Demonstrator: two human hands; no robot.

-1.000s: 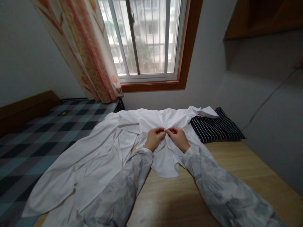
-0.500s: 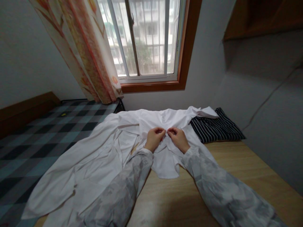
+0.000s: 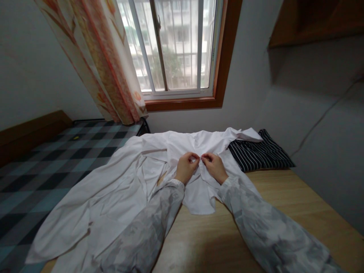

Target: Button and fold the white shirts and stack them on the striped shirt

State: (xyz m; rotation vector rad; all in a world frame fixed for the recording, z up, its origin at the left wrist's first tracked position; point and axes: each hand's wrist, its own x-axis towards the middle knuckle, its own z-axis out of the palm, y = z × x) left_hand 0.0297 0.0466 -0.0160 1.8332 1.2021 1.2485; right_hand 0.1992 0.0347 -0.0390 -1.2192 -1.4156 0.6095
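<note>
Lying under left hand [image 3: 187, 167] and right hand [image 3: 215, 167], white shirt [image 3: 196, 141], pinched

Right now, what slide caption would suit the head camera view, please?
Left hand and right hand pinch a white shirt lying on a wood-grained table.

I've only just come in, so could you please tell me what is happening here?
A person's left hand and right hand are pinching a white shirt near its middle, the two hands close together. The shirt lies on a table, one end overlapping a striped cloth. More white cloth spreads to the left.
</note>
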